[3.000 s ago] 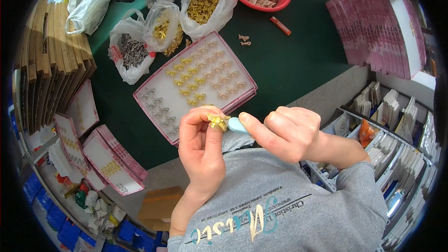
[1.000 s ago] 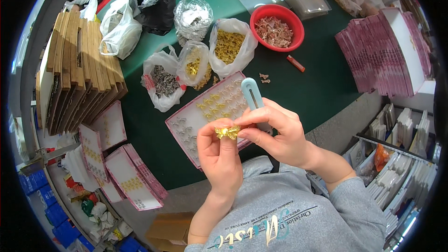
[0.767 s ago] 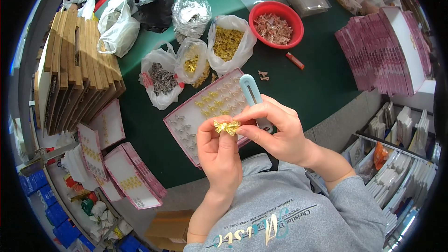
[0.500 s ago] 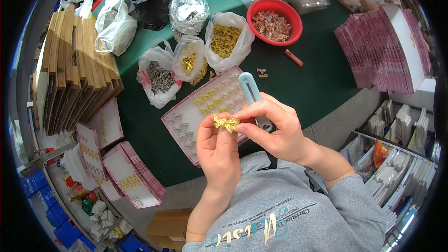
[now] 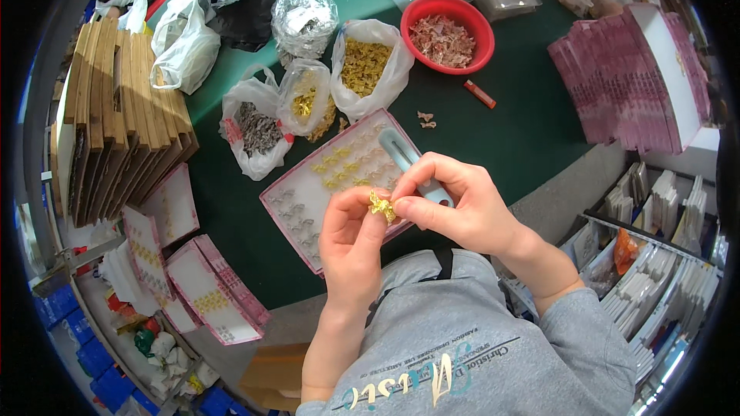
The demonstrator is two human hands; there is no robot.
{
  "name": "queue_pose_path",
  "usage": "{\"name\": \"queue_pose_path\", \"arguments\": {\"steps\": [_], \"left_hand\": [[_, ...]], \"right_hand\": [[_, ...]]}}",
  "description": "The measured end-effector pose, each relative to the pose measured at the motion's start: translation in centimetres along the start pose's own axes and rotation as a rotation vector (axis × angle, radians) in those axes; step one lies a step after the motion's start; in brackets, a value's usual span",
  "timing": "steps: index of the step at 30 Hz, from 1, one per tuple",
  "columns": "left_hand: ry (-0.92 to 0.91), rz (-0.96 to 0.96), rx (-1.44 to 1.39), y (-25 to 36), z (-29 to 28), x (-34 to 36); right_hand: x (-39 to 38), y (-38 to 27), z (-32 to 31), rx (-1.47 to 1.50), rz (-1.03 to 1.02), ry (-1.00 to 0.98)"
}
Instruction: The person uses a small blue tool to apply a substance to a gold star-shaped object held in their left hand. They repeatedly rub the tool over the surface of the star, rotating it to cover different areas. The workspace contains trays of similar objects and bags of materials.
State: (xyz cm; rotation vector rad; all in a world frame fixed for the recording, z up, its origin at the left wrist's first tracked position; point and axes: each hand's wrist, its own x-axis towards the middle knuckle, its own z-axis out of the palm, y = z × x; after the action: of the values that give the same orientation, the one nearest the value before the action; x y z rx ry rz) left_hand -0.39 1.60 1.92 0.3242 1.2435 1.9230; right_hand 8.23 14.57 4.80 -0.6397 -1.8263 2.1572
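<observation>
near the tray (image 5: 308, 182) | gold bow (image 5: 381, 206): likely light, crushable | left hand (image 5: 351, 245), right hand (image 5: 472, 212): grips clamped on it | best pinched mid-bow

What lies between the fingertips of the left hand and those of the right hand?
A shiny gold ornament, pinched in the left hand, as the head view shows.

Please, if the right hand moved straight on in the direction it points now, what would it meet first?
The right hand would first meet the gold bow held by the left hand. It seems to be touching the bow, but the depth is hard to judge.
</observation>
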Motion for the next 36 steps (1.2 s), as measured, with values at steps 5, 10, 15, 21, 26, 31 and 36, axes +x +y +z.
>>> {"name": "queue_pose_path", "arguments": {"steps": [5,10,15,21,26,31,36], "left_hand": [[-0.055,-0.067,-0.05,1.2,0.1,0.2],[-0.168,-0.218,-0.235,1.6,-1.3,0.8],[-0.172,-0.323,-0.34,1.1,-2.1,1.3],[-0.195,-0.366,-0.402,0.6,-2.6,1.5],[-0.213,-0.379,-0.393,0.6,-2.6,1.7],[-0.231,-0.384,-0.406,0.5,-2.6,2.0],[-0.223,-0.389,-0.411,0.4,-2.5,2.1]], "right_hand": [[-0.1,-0.9,-0.1,0.203,0.187,-0.037],[-0.5,-0.1,0.7,0.219,0.162,-0.015],[-0.5,0.6,1.3,0.173,0.117,0.02],[-0.6,1.0,1.6,0.058,0.01,0.061],[-0.7,1.0,1.7,-0.001,-0.019,0.084],[-0.7,1.1,1.7,-0.039,-0.044,0.101],[-0.7,1.2,1.6,-0.041,-0.066,0.099]]}}
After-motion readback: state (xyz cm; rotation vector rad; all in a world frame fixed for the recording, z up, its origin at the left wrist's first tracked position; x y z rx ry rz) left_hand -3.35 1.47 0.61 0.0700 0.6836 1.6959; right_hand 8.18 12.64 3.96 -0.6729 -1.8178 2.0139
